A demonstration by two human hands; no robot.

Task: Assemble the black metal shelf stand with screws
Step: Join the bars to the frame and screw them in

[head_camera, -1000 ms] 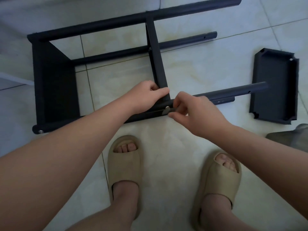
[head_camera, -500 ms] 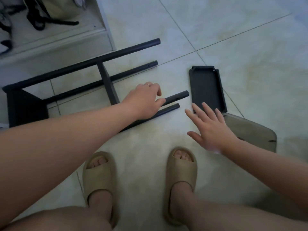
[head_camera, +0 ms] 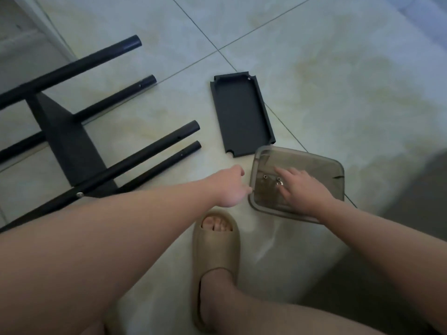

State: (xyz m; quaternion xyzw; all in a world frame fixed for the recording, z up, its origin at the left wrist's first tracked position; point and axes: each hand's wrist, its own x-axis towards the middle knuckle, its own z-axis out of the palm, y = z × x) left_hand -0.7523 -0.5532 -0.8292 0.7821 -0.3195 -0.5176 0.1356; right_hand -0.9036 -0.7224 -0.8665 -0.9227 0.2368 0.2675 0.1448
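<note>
The black metal shelf stand [head_camera: 70, 146] lies on its side on the tiled floor at the left, its tube legs pointing right. A loose black shelf tray [head_camera: 242, 114] lies beside it. A translucent grey container [head_camera: 333, 180] holds a few small silver screws [head_camera: 272, 178]. My right hand [head_camera: 302, 189] reaches into the container, fingertips on the screws; whether they pinch one is not visible. My left hand [head_camera: 229, 187] hovers at the container's left edge with loosely curled fingers, holding nothing.
A silver screw head [head_camera: 79, 195] sits in the stand's near tube. My beige slipper [head_camera: 215, 257] stands on the floor just below the container. A white ledge [head_camera: 48, 27] runs along the top left.
The view swung right. My left hand let go of the stand's tube and moved to the container. My right hand moved into the container onto the screws.
</note>
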